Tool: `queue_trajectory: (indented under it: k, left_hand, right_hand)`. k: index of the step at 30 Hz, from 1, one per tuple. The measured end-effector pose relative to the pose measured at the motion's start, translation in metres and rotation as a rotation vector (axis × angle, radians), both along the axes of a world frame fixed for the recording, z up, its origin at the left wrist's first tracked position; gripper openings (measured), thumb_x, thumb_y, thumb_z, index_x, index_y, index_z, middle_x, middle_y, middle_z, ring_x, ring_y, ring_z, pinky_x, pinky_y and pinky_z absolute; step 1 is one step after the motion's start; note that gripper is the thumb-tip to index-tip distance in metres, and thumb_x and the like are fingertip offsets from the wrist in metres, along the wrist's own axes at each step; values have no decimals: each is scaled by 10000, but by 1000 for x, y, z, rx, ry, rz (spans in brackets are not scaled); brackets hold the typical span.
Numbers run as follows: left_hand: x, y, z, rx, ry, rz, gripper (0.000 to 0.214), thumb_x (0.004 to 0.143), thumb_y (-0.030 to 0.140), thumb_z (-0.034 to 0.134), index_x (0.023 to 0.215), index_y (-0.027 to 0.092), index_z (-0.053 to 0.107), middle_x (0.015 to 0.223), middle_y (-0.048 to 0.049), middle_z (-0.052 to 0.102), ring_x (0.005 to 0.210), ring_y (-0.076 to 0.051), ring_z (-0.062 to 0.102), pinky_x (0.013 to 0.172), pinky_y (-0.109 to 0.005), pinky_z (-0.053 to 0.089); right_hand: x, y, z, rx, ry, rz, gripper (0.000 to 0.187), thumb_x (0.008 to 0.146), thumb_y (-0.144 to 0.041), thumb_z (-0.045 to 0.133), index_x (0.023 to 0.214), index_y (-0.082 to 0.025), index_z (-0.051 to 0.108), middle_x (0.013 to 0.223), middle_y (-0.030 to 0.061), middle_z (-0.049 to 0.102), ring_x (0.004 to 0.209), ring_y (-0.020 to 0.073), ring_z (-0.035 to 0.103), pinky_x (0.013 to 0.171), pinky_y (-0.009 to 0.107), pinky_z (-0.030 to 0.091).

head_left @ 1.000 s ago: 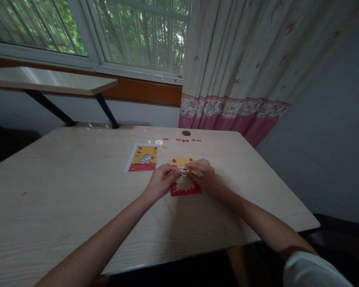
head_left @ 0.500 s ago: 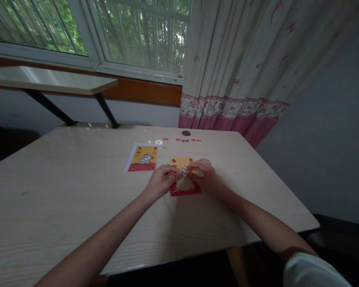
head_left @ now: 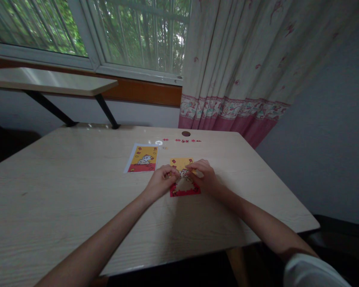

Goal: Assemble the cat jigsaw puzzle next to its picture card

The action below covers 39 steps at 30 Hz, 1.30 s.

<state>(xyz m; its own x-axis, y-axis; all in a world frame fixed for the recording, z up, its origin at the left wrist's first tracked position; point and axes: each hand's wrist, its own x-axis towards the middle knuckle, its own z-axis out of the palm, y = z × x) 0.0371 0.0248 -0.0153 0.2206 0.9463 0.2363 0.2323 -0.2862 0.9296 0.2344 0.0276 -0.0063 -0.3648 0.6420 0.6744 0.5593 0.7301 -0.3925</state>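
Note:
A partly assembled jigsaw puzzle (head_left: 185,192), yellow at the top and red along the bottom, lies on the table with a bare gap in its lower middle. My left hand (head_left: 162,179) is at its left side, thumb and index finger pinched together near the centre; what they hold is too small to make out. From the right, my right hand (head_left: 206,175) reaches over the puzzle, its fingers closed at a white patterned puzzle piece (head_left: 184,172) above the gap. My fingers hide part of the puzzle's middle and right side.
A printed reference picture (head_left: 143,158) of a white animal on yellow and red lies left of the puzzle. Several loose red pieces (head_left: 185,140) form a row toward the back, near a round table hole (head_left: 186,134). One small pale piece (head_left: 165,148) lies nearer. A raised shelf (head_left: 50,81) stands back left.
My right fingertips have lifted or shifted slightly, and more of the white patterned area shows between the hands. My left hand has barely moved.

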Motion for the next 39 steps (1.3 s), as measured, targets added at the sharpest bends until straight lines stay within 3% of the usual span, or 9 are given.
queue_trajectory:
  k: [13,17,23,29,33,39]
  left_hand:
    - [3,1,3,-152,-83,52,242,641,380,680,690,143,699,631,-26,617,527,-104,479,490,-230,365]
    - [3,0,3,-154,-99,-4,236,630,381,697,659,147,693,663,-39,652,567,-123,529,521,-236,406]
    - [2,0,4,-148,-145,43,195,649,338,649,655,146,678,604,-22,637,542,-126,530,513,-241,409]
    - [-1,1,7,-79,-130,80,96,641,227,593,597,164,649,643,-17,640,596,-131,542,579,-256,435]
    - [-2,3,3,-84,-103,55,88,619,211,581,579,155,635,620,-10,606,562,-118,520,548,-243,413]
    - [-1,1,4,-122,-113,-24,120,628,254,598,588,151,647,583,-12,600,556,-125,531,546,-248,416]
  right_hand:
    - [-1,-3,2,45,0,-75,323,891,-458,505,763,-217,679,742,23,690,723,149,599,739,305,388]
    - [-3,-3,0,55,16,-99,296,887,-438,520,766,-219,679,742,20,691,731,150,598,754,311,376]
    - [-4,-5,-2,29,-34,-39,199,860,-374,565,770,-229,666,719,10,684,714,151,600,754,322,371]
    - [-2,-4,3,24,-65,-25,217,857,-407,560,808,-235,682,706,20,683,711,159,596,737,323,369]
    - [1,-1,2,51,-107,12,239,855,-434,558,921,-243,687,750,19,687,731,155,595,728,316,358]
    - [1,-2,0,112,-124,81,173,864,-362,563,877,-228,672,681,-1,655,701,137,587,719,304,341]
